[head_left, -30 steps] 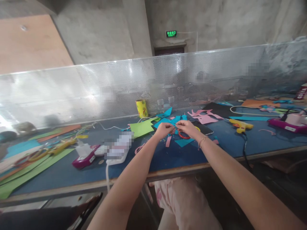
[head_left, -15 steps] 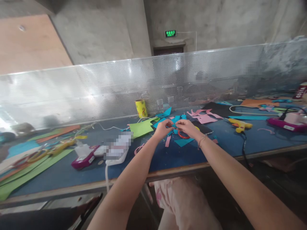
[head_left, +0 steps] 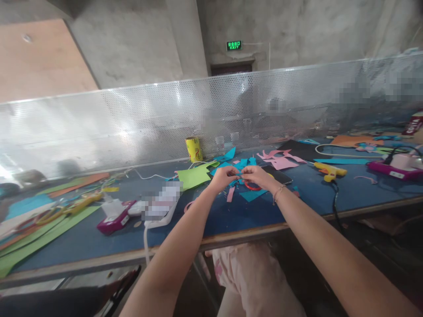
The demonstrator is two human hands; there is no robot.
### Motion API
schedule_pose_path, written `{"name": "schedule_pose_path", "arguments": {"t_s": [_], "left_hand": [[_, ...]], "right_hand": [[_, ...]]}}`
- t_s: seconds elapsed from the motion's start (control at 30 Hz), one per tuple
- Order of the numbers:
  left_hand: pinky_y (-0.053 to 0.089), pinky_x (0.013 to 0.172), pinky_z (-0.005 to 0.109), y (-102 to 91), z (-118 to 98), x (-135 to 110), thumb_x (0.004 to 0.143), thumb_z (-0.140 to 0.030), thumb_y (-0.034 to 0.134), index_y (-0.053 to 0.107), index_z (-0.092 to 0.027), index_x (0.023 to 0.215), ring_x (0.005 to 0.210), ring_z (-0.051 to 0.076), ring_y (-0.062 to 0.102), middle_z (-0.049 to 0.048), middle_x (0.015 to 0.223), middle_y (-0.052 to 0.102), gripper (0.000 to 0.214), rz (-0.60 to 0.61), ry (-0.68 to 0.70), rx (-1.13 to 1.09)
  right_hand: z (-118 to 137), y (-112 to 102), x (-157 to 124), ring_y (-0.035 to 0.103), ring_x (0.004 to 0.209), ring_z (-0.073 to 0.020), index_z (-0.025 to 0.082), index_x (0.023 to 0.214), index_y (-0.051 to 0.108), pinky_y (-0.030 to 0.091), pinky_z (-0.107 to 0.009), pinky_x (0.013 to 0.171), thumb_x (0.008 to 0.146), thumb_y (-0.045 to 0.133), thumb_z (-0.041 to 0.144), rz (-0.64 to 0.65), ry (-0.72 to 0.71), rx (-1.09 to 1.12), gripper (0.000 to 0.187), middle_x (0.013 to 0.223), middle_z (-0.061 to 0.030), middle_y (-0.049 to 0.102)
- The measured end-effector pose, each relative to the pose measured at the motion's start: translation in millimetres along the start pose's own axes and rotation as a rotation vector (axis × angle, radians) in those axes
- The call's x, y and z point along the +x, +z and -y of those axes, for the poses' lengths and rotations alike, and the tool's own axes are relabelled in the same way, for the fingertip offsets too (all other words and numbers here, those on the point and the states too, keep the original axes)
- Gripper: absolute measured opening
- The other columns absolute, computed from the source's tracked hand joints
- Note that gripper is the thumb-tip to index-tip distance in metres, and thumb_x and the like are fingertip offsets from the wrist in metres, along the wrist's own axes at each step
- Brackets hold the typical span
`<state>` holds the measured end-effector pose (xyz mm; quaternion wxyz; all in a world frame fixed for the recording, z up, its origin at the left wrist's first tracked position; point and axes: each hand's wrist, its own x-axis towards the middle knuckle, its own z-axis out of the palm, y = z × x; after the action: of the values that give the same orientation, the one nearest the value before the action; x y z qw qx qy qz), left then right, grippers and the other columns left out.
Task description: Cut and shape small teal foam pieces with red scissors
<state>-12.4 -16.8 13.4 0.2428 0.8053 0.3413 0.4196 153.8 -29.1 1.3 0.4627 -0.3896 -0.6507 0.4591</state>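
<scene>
My left hand [head_left: 223, 178] and my right hand [head_left: 258, 177] meet over the middle of the blue table, fingertips pinched close together. A small piece of blue paper [head_left: 238, 175] shows between them, mostly hidden by the fingers. Just behind lie more blue paper cutouts [head_left: 245, 162]. Under my right hand is a red ring-shaped handle [head_left: 253, 187]; the rest of that object is covered. Nearer the table edge are a pink paper strip [head_left: 230, 194] and a blue paper scrap [head_left: 253, 195]. To the left of my hands lies green paper [head_left: 192, 177].
A yellow glue gun [head_left: 330, 171] lies to the right, its cord over the table edge. Purple power strips [head_left: 114, 223] sit on both sides. A yellow cylinder [head_left: 194, 149] stands by the perforated screen [head_left: 148, 119]. Pink paper scraps [head_left: 280, 163] and a dark flat object [head_left: 280, 175] are right of centre.
My fingertips have come slightly closer together around the blue paper, and less of it shows. The whole view has shifted a little; nothing else on the table has visibly moved.
</scene>
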Motion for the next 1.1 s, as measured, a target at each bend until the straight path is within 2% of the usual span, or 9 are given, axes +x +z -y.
{"name": "schedule_pose_path", "arguments": {"t_s": [0.23,0.43,0.83,1.1], "left_hand": [[0.043,0.056,0.023,-2.0,-2.0,-1.3,0.056,-0.019,0.064,0.062,-0.014,0.067,0.058,0.011,0.054,-0.0004,0.059,0.059,0.013,0.114,-0.063,-0.06],[0.043,0.056,0.023,-1.3,-3.4,-1.7,0.055,-0.017,0.064,0.061,-0.013,0.067,0.059,0.011,0.055,-0.0003,0.06,0.06,0.013,0.131,-0.107,-0.102],[0.046,0.053,0.023,-2.8,-4.6,-1.2,0.051,-0.01,0.066,0.058,-0.011,0.065,0.051,0.01,0.056,-0.0005,0.053,0.06,0.016,0.107,-0.276,-0.291],[0.046,0.049,0.022,-1.4,-0.1,0.1,0.051,-0.012,0.068,0.058,-0.011,0.064,0.047,0.01,0.056,-0.0011,0.049,0.059,0.016,0.086,-0.329,-0.317]], "right_hand": [[6.5,-1.3,-4.2,0.056,0.055,-0.0116,0.014,0.068,0.057,0.043,-0.024,0.055,0.062,0.061,0.022,0.006,-0.045,-0.26,0.011,0.058,-0.0011,0.059],[6.6,-1.4,-3.5,0.056,0.055,-0.0119,0.014,0.067,0.055,0.042,-0.024,0.056,0.062,0.059,0.022,-0.015,-0.102,-0.359,0.01,0.06,-0.0007,0.059],[7.3,2.2,-5.4,0.055,0.053,-0.0107,0.014,0.069,0.058,0.043,-0.024,0.055,0.068,0.056,0.026,0.028,-0.129,-0.319,0.012,0.058,-0.0018,0.06],[5.8,3.2,-5.7,0.056,0.059,-0.0119,0.013,0.072,0.058,0.044,-0.025,0.059,0.063,0.061,0.026,0.0,-0.136,-0.371,0.016,0.064,-0.0027,0.061]]}}
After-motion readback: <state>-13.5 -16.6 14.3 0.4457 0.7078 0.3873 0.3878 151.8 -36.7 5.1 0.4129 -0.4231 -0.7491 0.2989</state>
